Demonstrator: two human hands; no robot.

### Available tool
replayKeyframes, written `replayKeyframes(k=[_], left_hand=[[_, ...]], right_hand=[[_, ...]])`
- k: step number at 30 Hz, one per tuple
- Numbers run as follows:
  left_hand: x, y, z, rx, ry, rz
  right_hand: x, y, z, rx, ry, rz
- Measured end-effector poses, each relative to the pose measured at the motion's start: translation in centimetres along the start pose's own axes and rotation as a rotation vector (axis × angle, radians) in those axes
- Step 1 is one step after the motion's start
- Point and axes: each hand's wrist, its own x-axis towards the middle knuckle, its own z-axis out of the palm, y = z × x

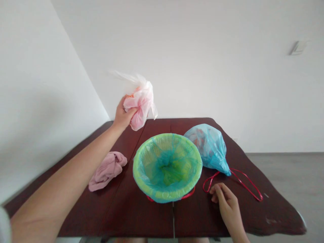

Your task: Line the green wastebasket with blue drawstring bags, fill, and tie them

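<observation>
Presently holding a crumpled pink-and-white plastic bag [141, 106] aloft, grasped by left fingers [130, 114], with right fingers [220, 195] loosely curled, seemingly empty. Probably requires lowering toward round green plastic basket [137, 165].

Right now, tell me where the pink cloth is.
In the head view, the pink cloth lies on the table, left of the green basket and below the left hand.

White wall [215, 67] — pale fixture [299, 48], grey floor [291, 175]
</observation>
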Motion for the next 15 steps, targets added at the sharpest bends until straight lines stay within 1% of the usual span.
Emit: replayKeyframes(k=[1, 2, 3, 4, 5, 6, 7, 8, 10, 11, 13, 15], left_hand=[[0.2, 2.0, -1.6, -0.017, 0.04, 0.126], [-0.2, 4.2, -2.9, 0.008, 0.081, 0.251], [-1.1, 6.5, -3.9, 0.076, 0.111, 0.366], [-2.5, 8.7, -4.6, 0.163, 0.121, 0.421], [-4.3, 10.7, -4.9, 0.231, 0.097, 0.46], [-6.1, 12.4, -4.7, 0.272, 0.023, 0.496], [-7.9, 13.8, -4.2, 0.291, -0.092, 0.534], [-9.5, 14.8, -3.5, 0.307, -0.203, 0.559], [-11.6, 16.0, -1.8, 0.309, -0.362, 0.579], [-12.2, 16.2, -1.1, 0.285, -0.44, 0.575], [-12.4, 16.3, -0.1, 0.189, -0.618, 0.519], [-11.9, 16.2, 0.1, 0.056, -0.832, 0.393]], right_hand=[[0.0, 0.2, 0.0, 0.006, -0.008, 0.005], [0.1, 0.4, 0.1, 0.01, -0.017, 0.011], [0.1, 0.6, 0.1, 0.013, -0.025, 0.019], [0.2, 0.8, 0.1, 0.015, -0.029, 0.025], [0.2, 0.9, 0.2, 0.018, -0.03, 0.03], [0.3, 1.1, 0.2, 0.021, -0.029, 0.034], [0.3, 1.2, 0.2, 0.024, -0.029, 0.038], [0.4, 1.3, 0.2, 0.025, -0.029, 0.04], [0.3, 1.4, 0.2, 0.028, -0.032, 0.032], [0.3, 1.3, 0.2, 0.028, -0.036, 0.024], [0.1, 1.2, 0.2, 0.028, -0.045, 0.007], [0.0, 1.0, 0.2, 0.025, -0.053, -0.004]])
